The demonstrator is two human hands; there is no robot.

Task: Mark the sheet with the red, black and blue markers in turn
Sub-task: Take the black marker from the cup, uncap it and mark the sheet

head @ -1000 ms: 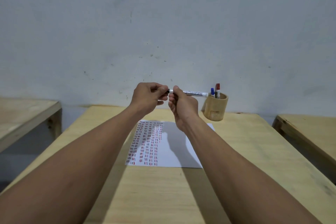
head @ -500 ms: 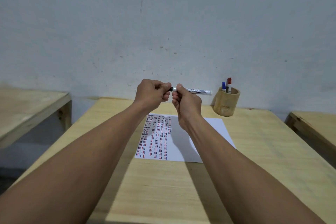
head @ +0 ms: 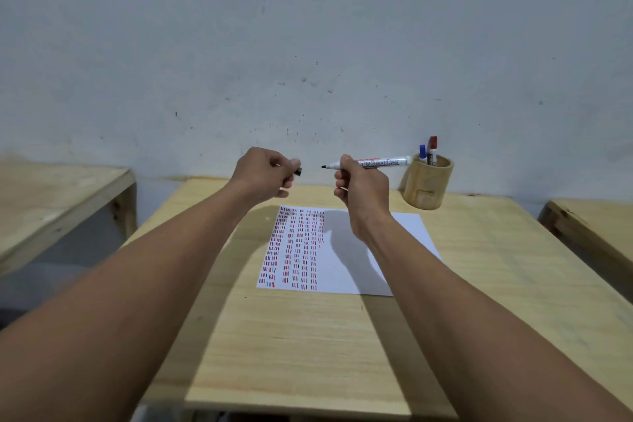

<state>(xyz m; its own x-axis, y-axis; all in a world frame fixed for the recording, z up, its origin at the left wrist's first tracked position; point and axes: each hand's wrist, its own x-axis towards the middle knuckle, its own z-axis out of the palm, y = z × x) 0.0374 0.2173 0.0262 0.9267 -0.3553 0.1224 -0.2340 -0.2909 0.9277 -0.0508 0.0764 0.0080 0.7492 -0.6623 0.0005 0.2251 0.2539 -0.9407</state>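
Marker point(head: 376, 162), light and rigid, gripped near its bare tip by right hand point(head: 359, 183); left hand point(head: 265, 171) pinches the cap point(head: 298, 171).

Both hands hang in the air above the far half of the wooden table point(head: 308, 346), with an open gap between them. The left hand point(head: 265, 173) is closed round the black cap point(head: 298, 172); the right hand point(head: 359, 188) grips the black marker point(head: 373, 163), its bare tip pointing into that gap. Below them the sheet point(head: 346, 260) lies flat, its right half unmarked and unblocked from above. The bamboo holder point(head: 428, 183) stands at the far right, just beyond the sheet's corner, with the blue marker point(head: 423, 153) and red marker point(head: 432, 149) sticking up; the black marker's rear end nearly reaches it. The near half of the table lies bare under the forearms. The wall point(head: 308, 44) closes off the far edge.
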